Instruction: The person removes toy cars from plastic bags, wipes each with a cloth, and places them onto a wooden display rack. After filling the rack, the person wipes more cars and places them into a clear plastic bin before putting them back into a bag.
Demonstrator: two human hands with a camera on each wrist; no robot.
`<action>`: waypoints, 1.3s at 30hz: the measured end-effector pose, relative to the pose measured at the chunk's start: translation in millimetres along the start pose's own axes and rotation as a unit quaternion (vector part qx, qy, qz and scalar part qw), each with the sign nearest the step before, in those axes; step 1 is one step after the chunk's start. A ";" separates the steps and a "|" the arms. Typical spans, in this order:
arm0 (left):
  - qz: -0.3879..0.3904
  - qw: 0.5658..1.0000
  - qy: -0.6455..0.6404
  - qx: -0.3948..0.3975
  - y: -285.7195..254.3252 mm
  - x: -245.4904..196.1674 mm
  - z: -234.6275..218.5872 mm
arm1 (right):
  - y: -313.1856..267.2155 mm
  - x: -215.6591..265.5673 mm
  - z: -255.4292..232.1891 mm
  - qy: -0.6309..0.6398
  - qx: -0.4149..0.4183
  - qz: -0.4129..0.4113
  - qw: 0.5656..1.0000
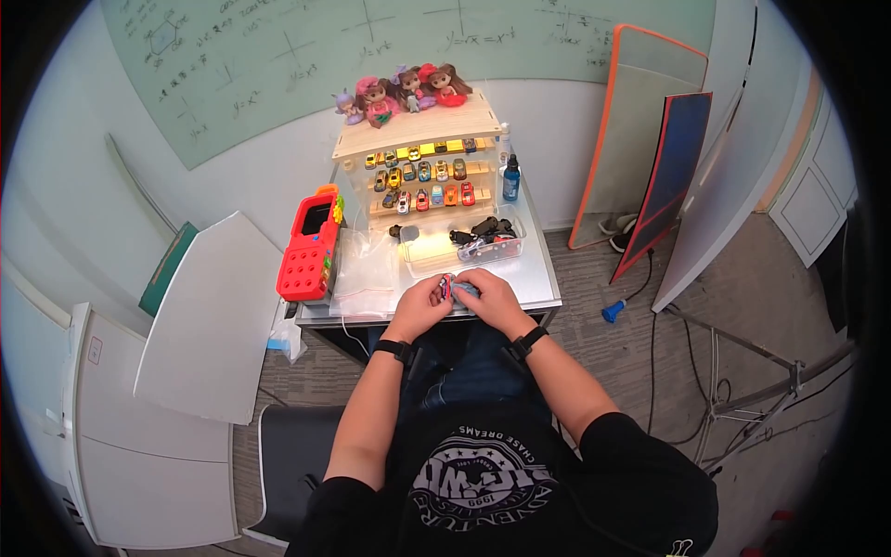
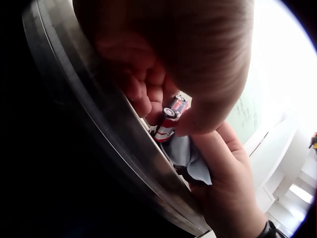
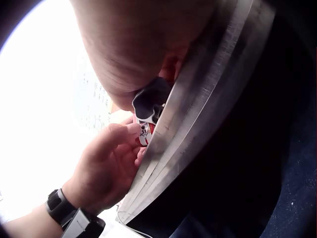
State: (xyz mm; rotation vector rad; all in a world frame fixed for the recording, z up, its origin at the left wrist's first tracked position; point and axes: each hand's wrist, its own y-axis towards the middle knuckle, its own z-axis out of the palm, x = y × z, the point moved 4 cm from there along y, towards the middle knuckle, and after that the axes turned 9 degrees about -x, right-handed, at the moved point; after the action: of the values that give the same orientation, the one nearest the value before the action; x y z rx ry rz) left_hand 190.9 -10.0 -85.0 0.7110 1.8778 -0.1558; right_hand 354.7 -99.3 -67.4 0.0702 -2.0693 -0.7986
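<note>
Close to the table's front edge, both hands meet over a small toy car [image 2: 168,121] in red, white and dark blue. My left hand [image 1: 419,306] pinches the car between thumb and fingers, with its wheels showing in the left wrist view. A grey cloth [image 2: 187,154] is bunched in my right hand [image 1: 492,299], its thumb lying along the fabric. In the right wrist view the cloth [image 3: 148,101] is up against the car's end, and part of the car is hidden behind it.
Beyond the hands is a clear plastic bin [image 1: 501,247] of dark toy vehicles. Behind it, a lit wooden display shelf [image 1: 371,148] carries rows of toy cars, with dolls on top. A red toy case [image 1: 306,265] and a plastic bag [image 1: 367,265] are left; a blue bottle [image 1: 511,178] stands right.
</note>
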 end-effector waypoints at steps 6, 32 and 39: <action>0.062 0.997 0.052 0.000 -5.9 2.1 3.9 | 1.8 -8.6 -2.1 0.010 -0.051 0.052 0.997; -0.030 0.992 -0.122 0.010 -1.3 21.6 5.8 | 4.4 -14.9 -2.2 0.040 -0.074 0.098 0.992; -0.020 0.993 -0.119 -0.015 -1.7 20.6 3.7 | 5.1 -2.9 -2.6 0.026 -0.019 0.049 0.998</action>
State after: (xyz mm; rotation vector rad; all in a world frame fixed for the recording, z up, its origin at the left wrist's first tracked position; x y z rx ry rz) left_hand 187.8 -4.7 -105.0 0.6065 1.6643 -0.2274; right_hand 359.6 -95.7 -65.6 -0.0309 -1.9921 -0.7685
